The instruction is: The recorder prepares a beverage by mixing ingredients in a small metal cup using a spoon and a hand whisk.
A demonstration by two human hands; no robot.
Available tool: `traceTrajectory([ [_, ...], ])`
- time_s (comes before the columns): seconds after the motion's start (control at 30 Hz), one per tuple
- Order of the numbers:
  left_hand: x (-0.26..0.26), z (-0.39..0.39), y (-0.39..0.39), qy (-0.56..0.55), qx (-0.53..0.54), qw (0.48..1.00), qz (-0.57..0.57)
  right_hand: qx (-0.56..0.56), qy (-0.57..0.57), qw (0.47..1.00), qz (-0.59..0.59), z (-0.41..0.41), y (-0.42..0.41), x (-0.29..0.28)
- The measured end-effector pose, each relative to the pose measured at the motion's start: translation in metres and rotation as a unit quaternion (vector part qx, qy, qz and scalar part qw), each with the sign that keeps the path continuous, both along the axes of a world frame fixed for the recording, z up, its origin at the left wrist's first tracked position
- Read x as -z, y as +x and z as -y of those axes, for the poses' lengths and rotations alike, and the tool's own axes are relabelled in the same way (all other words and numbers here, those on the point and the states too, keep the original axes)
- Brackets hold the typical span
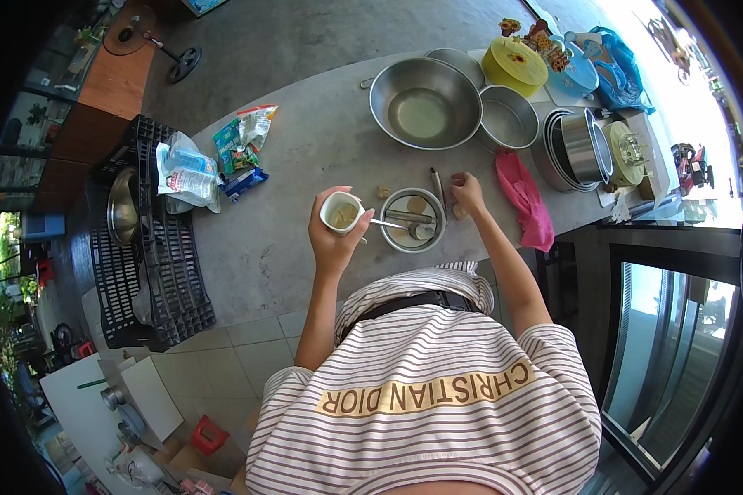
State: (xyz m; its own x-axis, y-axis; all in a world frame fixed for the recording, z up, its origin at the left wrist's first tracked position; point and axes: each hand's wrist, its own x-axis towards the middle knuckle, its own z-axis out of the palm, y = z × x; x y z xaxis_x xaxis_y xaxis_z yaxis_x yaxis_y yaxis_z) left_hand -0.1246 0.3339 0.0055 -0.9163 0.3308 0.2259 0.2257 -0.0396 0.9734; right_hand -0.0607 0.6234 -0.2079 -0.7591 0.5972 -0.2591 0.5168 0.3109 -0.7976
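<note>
My left hand [334,244] holds a small white cup [342,213] with pale pieces inside, its fingers wrapped round the wall. Right of it on the grey table stands a round metal pan [412,249], holding pale round pieces, a metal tube-like tool [410,216] and a spoon [420,231] whose handle rests over the rim towards the cup. My right hand [466,190] is beyond the pan's right side, fingers bent; whether something small is between them cannot be told. A dark-tipped metal tool [438,189] lies between that hand and the pan. Small brownish pieces [460,211] lie below the hand.
A large metal bowl [426,104], a round pan [509,117] and stacked tins [579,148] stand at the back right. A pink cloth [525,201] lies near the right edge. Plastic packets [241,148] and a black crate [152,247] are at the left.
</note>
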Motion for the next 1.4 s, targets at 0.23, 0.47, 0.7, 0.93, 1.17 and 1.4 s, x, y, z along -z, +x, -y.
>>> traceTrajectory([
  [0.23, 0.011, -0.001, -0.003, -0.015, -0.008, 0.999, 0.042, -0.212, 0.091, 0.971, -0.057, 0.064, -0.013, -0.105],
  [0.47, 0.001, -0.015, 0.000, -0.055, -0.014, 0.997, -0.051, -0.401, 0.214, 0.890, -0.042, 0.126, -0.020, -0.092],
  [0.7, 0.000, -0.001, 0.002, -0.063, -0.025, 0.997, -0.025, -0.356, 0.381, 0.843, 0.133, 0.128, -0.015, -0.078],
  [0.93, 0.005, -0.004, 0.004, -0.046, 0.040, 0.995, -0.075, -0.345, 0.353, 0.868, 0.051, 0.101, -0.003, -0.092],
  [1.17, 0.011, -0.019, 0.002, -0.040, 0.050, 0.994, -0.083, -0.245, -0.227, 0.942, -0.034, 0.052, -0.002, -0.273],
  [1.4, -0.016, -0.062, -0.023, 0.022, -0.011, 0.987, -0.159, -0.266, -0.514, 0.778, -0.244, 0.077, -0.017, -0.343],
])
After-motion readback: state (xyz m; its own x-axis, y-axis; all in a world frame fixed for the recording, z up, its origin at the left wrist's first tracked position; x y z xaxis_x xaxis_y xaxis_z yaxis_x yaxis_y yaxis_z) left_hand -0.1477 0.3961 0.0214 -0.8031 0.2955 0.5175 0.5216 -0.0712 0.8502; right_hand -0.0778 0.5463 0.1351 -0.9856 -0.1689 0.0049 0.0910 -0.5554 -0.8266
